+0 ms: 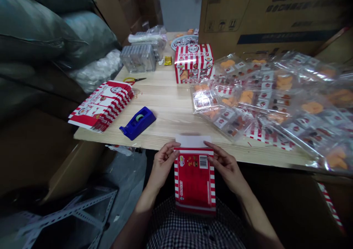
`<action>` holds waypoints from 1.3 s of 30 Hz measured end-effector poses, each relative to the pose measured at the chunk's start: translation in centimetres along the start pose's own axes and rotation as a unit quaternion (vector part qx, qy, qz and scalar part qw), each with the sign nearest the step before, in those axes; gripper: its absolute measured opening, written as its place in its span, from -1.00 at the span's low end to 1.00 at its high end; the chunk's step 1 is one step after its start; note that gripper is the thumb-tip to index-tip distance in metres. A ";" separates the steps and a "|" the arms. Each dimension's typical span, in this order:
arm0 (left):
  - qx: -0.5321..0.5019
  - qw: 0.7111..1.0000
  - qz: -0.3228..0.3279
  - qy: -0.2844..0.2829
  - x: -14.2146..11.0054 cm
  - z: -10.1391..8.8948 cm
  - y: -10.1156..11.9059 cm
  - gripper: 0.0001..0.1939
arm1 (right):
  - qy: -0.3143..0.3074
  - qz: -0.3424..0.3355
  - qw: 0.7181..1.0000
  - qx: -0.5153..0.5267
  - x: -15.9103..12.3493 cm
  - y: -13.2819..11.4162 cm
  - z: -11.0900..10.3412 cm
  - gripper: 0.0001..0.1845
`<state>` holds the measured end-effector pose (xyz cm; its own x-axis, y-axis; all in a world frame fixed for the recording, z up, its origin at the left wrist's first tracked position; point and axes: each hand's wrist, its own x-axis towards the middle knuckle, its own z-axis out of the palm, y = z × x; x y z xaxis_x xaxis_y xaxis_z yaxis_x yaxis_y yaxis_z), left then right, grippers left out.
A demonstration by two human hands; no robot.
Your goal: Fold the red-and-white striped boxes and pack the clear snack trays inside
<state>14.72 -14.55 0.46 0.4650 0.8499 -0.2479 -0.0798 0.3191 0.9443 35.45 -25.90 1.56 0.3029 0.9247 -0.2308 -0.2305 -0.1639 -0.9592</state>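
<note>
A red and white striped cardboard box (pixel 194 182) is held over my lap, its barcode side facing up and a white flap standing out at the far end. My left hand (pixel 164 163) pinches its left far corner by the flap. On the opposite corner, my right hand (pixel 224 164) grips the edge with thumb and fingers. Beyond the box, on the table, sits a blue tape dispenser (pixel 138 123). A stack of flat striped cartons (pixel 103 103) lies to its left.
Clear plastic packs of toy food (pixel 248 96) cover the table's right side. An assembled striped box (pixel 193 63) stands at the back, near stacked clear cases (pixel 138 57) and yellow-handled scissors (pixel 134 80). A large brown carton (pixel 264 17) rises behind; sacks (pixel 35 32) are at left.
</note>
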 end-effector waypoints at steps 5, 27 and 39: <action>0.022 0.999 -0.015 -0.027 -0.1 -0.5 0.2 -0.75 | -0.020 -0.006 1.000 -0.006 1.1 0.1 -0.3 -0.68; 0.039 0.999 -0.001 0.004 1.1 -1.4 1.2 -0.58 | 0.025 -0.015 0.998 0.061 3.4 0.5 0.8 -0.42; -0.049 0.997 -0.019 -0.052 1.5 -0.6 0.0 -0.88 | -0.020 0.058 0.990 0.129 2.2 1.0 1.2 -0.83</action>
<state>14.88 -13.01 -0.08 0.5578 0.7899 -0.2548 -0.1438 0.3943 0.9076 34.82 -23.60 0.28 0.2253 0.9182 -0.3259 -0.4916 -0.1816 -0.8517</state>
